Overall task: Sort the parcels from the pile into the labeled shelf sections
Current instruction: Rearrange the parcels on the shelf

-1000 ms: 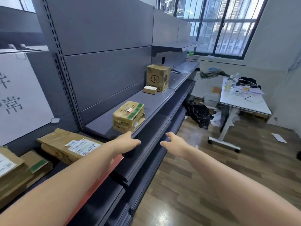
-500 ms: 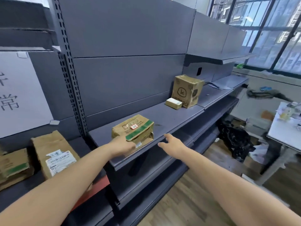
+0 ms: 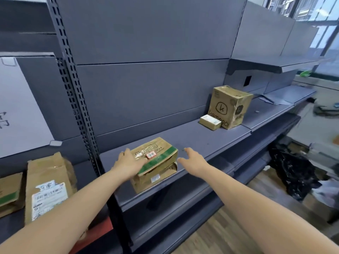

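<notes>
A crumpled brown cardboard parcel point(image 3: 158, 163) with a green tape stripe and a small red-and-white sticker sits near the front edge of the grey shelf point(image 3: 205, 142). My left hand point(image 3: 128, 164) lies flat on the parcel's left top, fingers straight. My right hand point(image 3: 192, 159) hovers just right of the parcel with fingers spread, not clearly touching it. Farther right on the same shelf stand a taller brown box point(image 3: 229, 107) with a printed logo and a small flat box point(image 3: 210, 122) in front of it.
In the left shelf section lie a long brown parcel point(image 3: 47, 186) with a white shipping label and another box point(image 3: 9, 193) at the edge. A white paper sign point(image 3: 20, 109) hangs above them. A black bag point(image 3: 291, 171) lies on the wooden floor at right.
I have come closer to the shelf. My left hand has slid onto the parcel's top, and my right hand has moved up beside the parcel's right end.
</notes>
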`<state>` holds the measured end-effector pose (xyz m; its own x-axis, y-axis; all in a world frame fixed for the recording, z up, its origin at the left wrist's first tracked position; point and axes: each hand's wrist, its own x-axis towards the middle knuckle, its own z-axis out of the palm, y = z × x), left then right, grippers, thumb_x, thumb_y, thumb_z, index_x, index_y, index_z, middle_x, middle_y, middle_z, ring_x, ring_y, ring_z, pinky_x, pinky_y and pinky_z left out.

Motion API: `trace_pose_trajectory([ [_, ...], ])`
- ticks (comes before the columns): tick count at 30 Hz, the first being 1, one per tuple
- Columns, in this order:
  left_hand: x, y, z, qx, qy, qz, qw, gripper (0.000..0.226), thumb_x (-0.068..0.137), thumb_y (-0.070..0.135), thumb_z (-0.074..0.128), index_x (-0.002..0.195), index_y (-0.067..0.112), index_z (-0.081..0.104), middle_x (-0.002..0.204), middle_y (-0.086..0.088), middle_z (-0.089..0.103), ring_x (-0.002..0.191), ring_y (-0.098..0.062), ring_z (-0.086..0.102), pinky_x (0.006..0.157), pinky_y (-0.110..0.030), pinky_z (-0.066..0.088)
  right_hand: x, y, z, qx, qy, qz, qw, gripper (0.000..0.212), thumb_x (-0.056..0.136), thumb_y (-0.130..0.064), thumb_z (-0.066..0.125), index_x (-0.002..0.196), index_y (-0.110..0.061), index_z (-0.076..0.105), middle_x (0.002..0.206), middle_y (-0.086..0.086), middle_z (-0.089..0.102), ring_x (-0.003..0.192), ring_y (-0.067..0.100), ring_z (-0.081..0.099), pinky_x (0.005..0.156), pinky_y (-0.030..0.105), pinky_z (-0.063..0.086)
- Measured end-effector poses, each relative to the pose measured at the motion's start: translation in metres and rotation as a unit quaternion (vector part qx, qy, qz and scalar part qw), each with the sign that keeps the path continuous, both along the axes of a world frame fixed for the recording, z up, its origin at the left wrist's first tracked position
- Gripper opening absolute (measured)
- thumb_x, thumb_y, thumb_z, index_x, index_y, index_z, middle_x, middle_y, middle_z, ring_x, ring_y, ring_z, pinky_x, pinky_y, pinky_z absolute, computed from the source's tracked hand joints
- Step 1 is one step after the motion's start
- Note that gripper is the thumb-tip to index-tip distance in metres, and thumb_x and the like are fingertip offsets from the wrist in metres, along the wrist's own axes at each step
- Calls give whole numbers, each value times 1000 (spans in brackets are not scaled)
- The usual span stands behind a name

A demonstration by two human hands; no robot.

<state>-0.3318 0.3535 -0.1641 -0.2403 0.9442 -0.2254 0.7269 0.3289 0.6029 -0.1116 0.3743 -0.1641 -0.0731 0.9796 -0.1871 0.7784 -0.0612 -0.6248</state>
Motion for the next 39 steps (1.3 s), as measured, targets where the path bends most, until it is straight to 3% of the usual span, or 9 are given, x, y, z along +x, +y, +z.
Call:
trace_pose_trajectory([
  [4, -12, 37, -3, -8, -7, 15, 1000, 97, 87, 59, 55, 155, 14, 3, 162, -7, 3, 147, -31, 15, 114, -48, 30, -1, 36, 4, 5, -13, -4, 1000, 64, 99, -40, 47, 153, -17, 21, 156, 7, 29, 133, 29, 42, 105, 43, 41],
  [13, -31, 71, -3, -14, 24, 51, 998, 88, 92, 55, 50, 154, 10, 8, 161, -11, 7, 146, -31, 17, 114, -43, 25, -7, 96, -8, -4, -30, 2, 1000, 61, 100, -36, 45, 152, -14, 22, 155, 10, 28, 129, 30, 45, 102, 39, 41],
  [22, -29, 73, -17, -44, -14, 127, 991, 84, 95, 54, 47, 155, 8, 10, 161, -11, 12, 146, -29, 20, 113, -39, 27, -17, 145, -30, -32, -19, 48, 998, 60, 100, -41, 43, 152, -17, 25, 154, 11, 31, 137, 31, 37, 109, 42, 36],
  [26, -16, 64, -29, -58, -59, 176, 981, 80, 96, 52, 45, 154, 9, 10, 160, -10, 16, 143, -30, 26, 109, -37, 35, -22, 149, -48, -69, 7, 105, 992, 62, 99, -49, 40, 151, -18, 25, 154, 8, 34, 137, 30, 38, 109, 41, 36],
  [32, 4, 47, -49, -19, -103, 219, 970, 79, 98, 48, 44, 155, 15, 0, 161, -5, 17, 143, -29, 29, 105, -33, 33, -23, 142, -63, -87, 46, 169, 981, 53, 102, -48, 32, 143, -15, 37, 137, 6, 54, 123, 24, 51, 87, 29, 37],
  [35, 8, 45, -55, 3, -105, 241, 965, 81, 98, 47, 46, 155, 16, -2, 161, -3, 17, 143, -28, 29, 106, -36, 33, -21, 142, -63, -87, 67, 179, 978, 48, 102, -46, 34, 139, -15, 40, 132, 5, 57, 118, 22, 54, 84, 27, 38],
  [39, 11, 43, -62, 24, -126, 286, 950, 78, 94, 48, 53, 152, 13, 14, 151, -6, 38, 132, -29, 43, 100, -39, 42, -20, 142, -67, -83, 76, 188, 976, 48, 102, -47, 34, 137, -15, 41, 130, 4, 58, 114, 21, 55, 86, 29, 41],
])
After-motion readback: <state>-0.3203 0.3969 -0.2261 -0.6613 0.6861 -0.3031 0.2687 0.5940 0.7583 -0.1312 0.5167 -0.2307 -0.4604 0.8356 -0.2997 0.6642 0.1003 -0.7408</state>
